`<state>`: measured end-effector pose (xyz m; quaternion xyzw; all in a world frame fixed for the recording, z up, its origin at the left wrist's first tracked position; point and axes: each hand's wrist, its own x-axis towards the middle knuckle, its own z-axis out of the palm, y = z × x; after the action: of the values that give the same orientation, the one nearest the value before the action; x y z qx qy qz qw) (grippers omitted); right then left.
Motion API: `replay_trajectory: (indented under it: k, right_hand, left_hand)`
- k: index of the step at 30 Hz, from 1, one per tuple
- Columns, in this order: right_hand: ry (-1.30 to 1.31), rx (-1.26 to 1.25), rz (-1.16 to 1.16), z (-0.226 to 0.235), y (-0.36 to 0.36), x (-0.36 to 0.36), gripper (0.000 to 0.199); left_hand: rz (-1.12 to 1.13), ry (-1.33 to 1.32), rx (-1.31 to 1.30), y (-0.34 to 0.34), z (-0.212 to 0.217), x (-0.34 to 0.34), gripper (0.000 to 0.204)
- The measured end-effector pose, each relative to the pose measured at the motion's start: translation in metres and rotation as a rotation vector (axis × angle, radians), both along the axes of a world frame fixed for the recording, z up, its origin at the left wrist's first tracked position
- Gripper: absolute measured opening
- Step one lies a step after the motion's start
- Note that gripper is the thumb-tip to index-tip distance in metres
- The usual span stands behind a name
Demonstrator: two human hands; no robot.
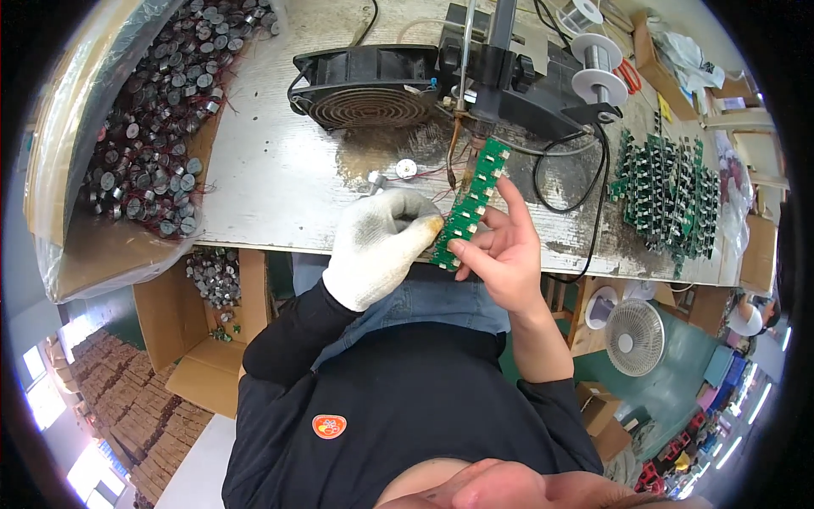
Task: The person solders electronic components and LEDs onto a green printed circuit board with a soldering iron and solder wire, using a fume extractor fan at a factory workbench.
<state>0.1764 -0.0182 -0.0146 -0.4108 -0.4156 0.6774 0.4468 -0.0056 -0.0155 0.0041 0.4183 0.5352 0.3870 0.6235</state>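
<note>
A long green circuit board strip (471,202) is held tilted over the front edge of the workbench (271,170), its top end just below a soldering tip (455,161) on a black stand (517,81). My left hand (377,242), in a white knit glove, pinches the strip's lower left side. My right hand (500,246), bare, grips the lower end with thumb and fingers, the index finger stretched up along the strip's right edge.
A black fan (369,89) lies at the back of the bench. A pile of green boards (670,191) sits at the right. Solder spools (598,64) stand behind. Several small round metal parts with red wires fill a box (157,119) at left. A white fan (634,337) stands on the floor.
</note>
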Motion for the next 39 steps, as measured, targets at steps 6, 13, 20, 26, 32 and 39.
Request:
replay_trajectory:
  k: [6, 13, 20, 26, 32, 39]
  right_hand:
    - [0.005, -0.008, 0.009, -0.0006, -0.0021, 0.0028, 0.084]
    - [0.032, 0.02, 0.001, -0.0011, -0.0024, 0.0035, 0.084]
    - [0.044, 0.037, 0.005, 0.0029, 0.0006, 0.0011, 0.084]
    - [0.03, 0.021, -0.01, 0.0048, 0.001, -0.0013, 0.083]
    - [0.027, -0.02, -0.006, 0.0005, -0.0035, -0.0002, 0.083]
    - [0.013, -0.023, -0.012, 0.0015, -0.005, 0.0008, 0.083]
  left_hand:
    - [-0.006, -0.056, -0.036, 0.003, -0.0014, 0.0015, 0.016]
    - [-0.005, -0.075, -0.054, 0.0056, 0.0026, 0.003, 0.016]
    - [0.036, -0.068, -0.011, 0.0075, 0.0026, 0.0036, 0.017]
    - [0.045, -0.041, -0.029, 0.0072, 0.0028, 0.0041, 0.016]
    - [0.051, -0.109, -0.078, 0.005, -0.0038, 0.0046, 0.015]
    - [0.053, -0.09, -0.095, 0.0042, -0.0016, 0.0071, 0.015]
